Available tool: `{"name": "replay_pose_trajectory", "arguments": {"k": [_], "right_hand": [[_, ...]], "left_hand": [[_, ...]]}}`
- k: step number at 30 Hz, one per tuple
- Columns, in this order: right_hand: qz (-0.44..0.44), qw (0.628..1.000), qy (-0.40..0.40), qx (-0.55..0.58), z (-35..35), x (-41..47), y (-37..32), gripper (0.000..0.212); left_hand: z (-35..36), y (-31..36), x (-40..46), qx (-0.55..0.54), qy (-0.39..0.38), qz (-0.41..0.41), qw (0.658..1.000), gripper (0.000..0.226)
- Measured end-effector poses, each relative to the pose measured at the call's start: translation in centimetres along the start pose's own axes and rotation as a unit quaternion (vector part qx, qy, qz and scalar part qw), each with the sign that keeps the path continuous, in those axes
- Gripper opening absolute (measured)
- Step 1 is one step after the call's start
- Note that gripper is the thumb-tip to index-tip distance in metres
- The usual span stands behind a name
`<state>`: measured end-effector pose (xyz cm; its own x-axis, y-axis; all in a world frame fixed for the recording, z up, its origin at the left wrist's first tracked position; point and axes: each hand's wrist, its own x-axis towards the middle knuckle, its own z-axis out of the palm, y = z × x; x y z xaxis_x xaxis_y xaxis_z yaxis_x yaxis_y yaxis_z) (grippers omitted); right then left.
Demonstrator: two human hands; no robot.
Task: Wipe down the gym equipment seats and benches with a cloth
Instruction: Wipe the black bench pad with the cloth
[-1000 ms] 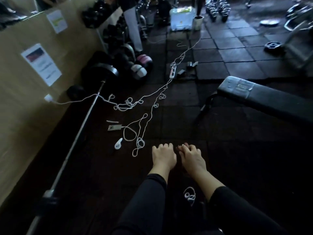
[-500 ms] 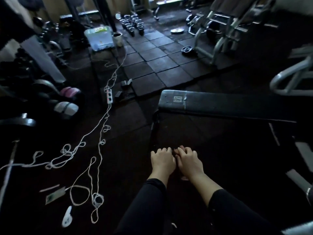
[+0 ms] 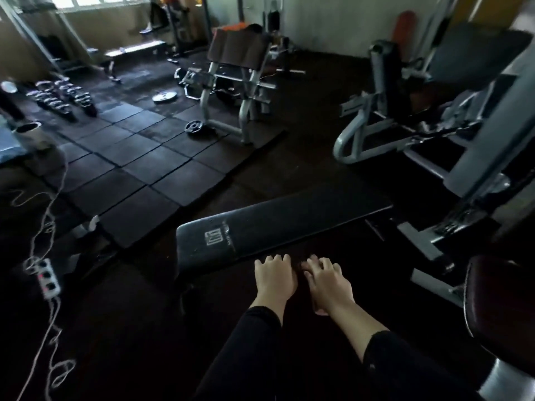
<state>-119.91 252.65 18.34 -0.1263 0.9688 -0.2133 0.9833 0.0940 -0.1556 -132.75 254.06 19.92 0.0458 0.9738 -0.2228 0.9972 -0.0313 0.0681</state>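
A flat black bench [image 3: 275, 224] with a white logo near its left end runs from centre-left up to the right, just beyond my hands. My left hand [image 3: 275, 280] and my right hand [image 3: 327, 285] hover side by side in front of the bench's near edge. Their fingers are curled downward over what looks like a dark cloth [image 3: 299, 270], which is barely distinguishable in the dim light. Black sleeves cover both forearms.
A power strip [image 3: 47, 277] and a tangled white cord [image 3: 43, 328] lie on the floor at left. A padded curl bench [image 3: 237, 53], weight plates [image 3: 195, 126] and dumbbells [image 3: 63, 94] stand farther back. A grey machine [image 3: 405, 117] and a dark round seat [image 3: 498, 308] crowd the right.
The view has swung right, away from the wall, barbell and cord, and the flat bench now lies directly in front of my hands. The hands keep the same side-by-side pose.
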Motion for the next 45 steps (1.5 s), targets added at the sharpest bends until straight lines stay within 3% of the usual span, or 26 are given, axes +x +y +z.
{"name": "replay_pose_trajectory", "arguments": {"k": [5,9,14,18,29,37,45], "right_hand": [[0.083,0.996,0.000,0.034,-1.9,5.8,2.1,0.082],[0.102,0.995,-0.013,0.015,-1.0,10.6,5.5,0.103],[0.092,0.995,0.017,0.023,-1.4,18.0,10.4,0.073],[0.123,0.985,0.062,0.100,-3.3,25.8,16.3,0.048],[0.105,0.991,0.020,0.076,-5.1,43.0,32.0,0.047],[0.112,0.990,0.023,0.081,2.6,55.6,39.8,0.047],[0.082,0.986,0.101,0.100,13.0,69.1,46.4,0.046]], "left_hand": [[-1.3,2.0,7.7,-0.001,-0.013,0.059,0.998,0.035],[-1.7,4.2,12.9,-0.001,-0.022,0.094,0.995,0.032],[-1.9,6.9,21.2,-0.020,-0.022,0.087,0.996,0.035],[-1.9,11.0,29.6,-0.053,-0.034,0.051,0.997,0.037],[-2.2,23.4,48.3,-0.126,-0.062,-0.013,0.990,0.046],[6.5,24.1,61.2,-0.106,-0.066,0.005,0.992,0.055],[19.1,25.2,74.3,-0.108,-0.026,0.055,0.992,0.058]]}}
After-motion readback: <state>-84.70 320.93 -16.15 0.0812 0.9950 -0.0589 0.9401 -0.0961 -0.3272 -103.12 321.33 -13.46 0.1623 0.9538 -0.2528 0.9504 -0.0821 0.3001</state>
